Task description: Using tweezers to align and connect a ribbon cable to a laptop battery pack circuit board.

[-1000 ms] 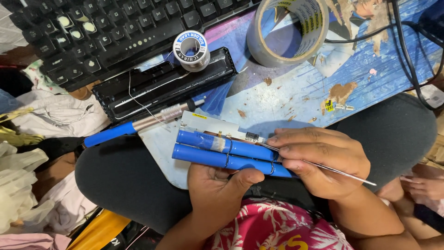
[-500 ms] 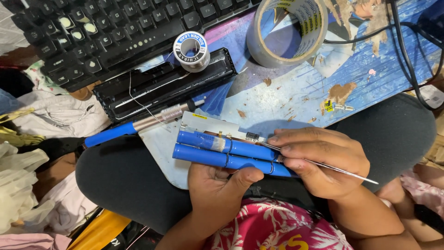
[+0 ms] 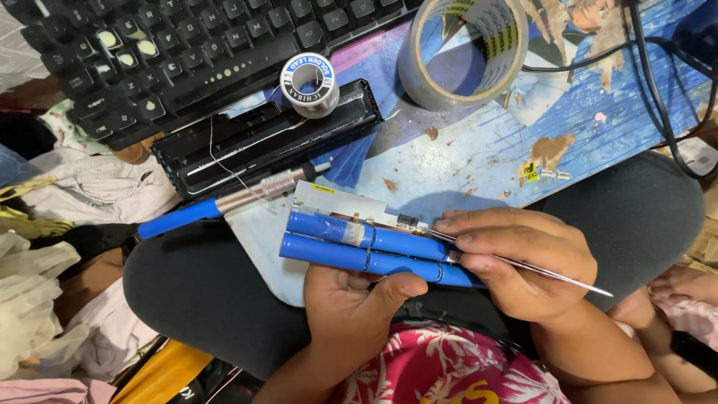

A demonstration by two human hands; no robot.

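Blue cylindrical battery pack (image 3: 366, 247) lies level; thin metal tweezers (image 3: 538, 269) touch it.

Worn blue painted board (image 3: 598, 112) across lap carries black keyboard (image 3: 149, 52), black oblong plastic casing (image 3: 254, 138) topped by solder spool (image 3: 309, 84), clear tape roll (image 3: 464, 49), blue-handled soldering iron (image 3: 224, 203), black cables (image 3: 658, 82).

glossy blue cells (image 3: 359, 251), thin metal tweezers (image 3: 538, 268)

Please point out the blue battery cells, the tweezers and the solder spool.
blue battery cells (image 3: 351, 247), head view, middle of the pair.
tweezers (image 3: 553, 274), head view, bare metal shaft.
solder spool (image 3: 309, 84), head view, top rim.
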